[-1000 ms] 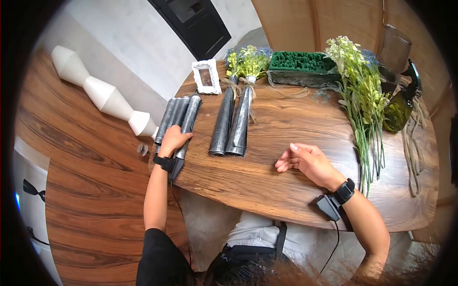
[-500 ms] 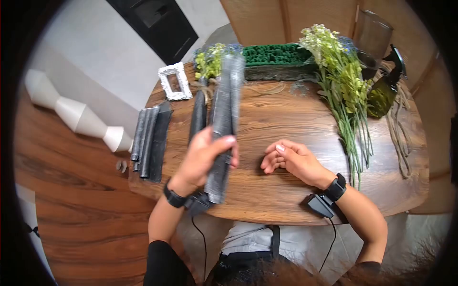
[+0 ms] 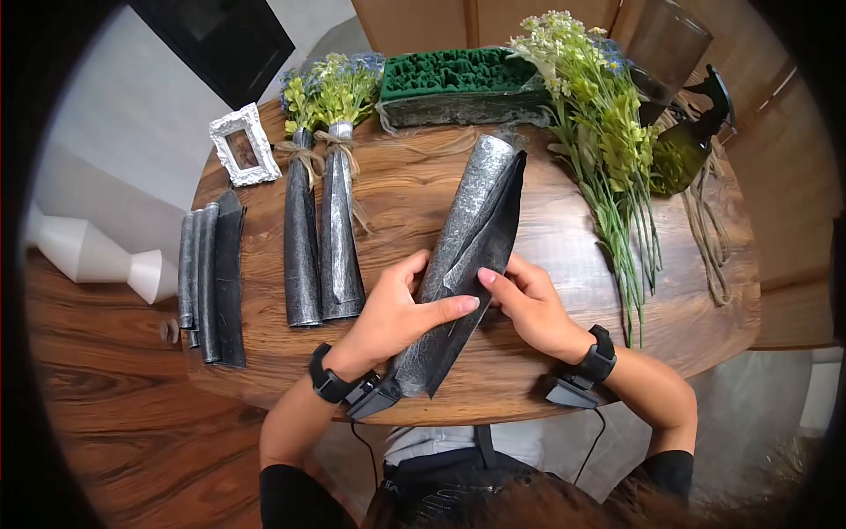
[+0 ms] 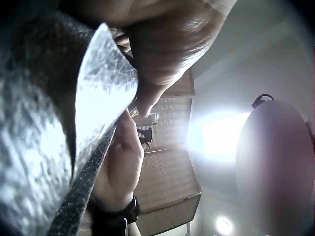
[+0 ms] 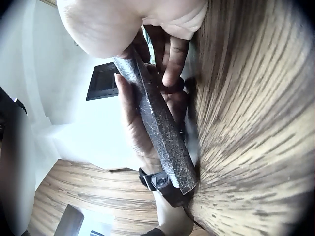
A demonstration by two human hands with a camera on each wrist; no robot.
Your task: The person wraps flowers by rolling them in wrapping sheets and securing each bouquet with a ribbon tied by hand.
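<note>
A roll of black and silver wrapping paper (image 3: 471,220) is held slantwise over the front of the table, its loose edge opening along the right side. My left hand (image 3: 388,313) grips the roll from the left, thumb lying across it. On the other side my right hand (image 3: 533,309) pinches the loose edge, thumb on top and fingers behind. Both hands also show around the roll (image 5: 165,132) in the right wrist view. In the left wrist view the roll (image 4: 44,123) fills the left side, its flap curling up.
Two wrapped bouquets (image 3: 339,229) tied with twine lie to the left, beyond more paper rolls (image 3: 210,282). A white picture frame (image 3: 244,145) and a green foam block (image 3: 463,88) stand behind. Loose flower stems (image 3: 608,176), a spray bottle (image 3: 683,150) and twine (image 3: 709,238) are on the right.
My left hand took a roll from the pile at the left and carried it right, to the middle front. My right hand has come to the roll and now pinches its edge.
</note>
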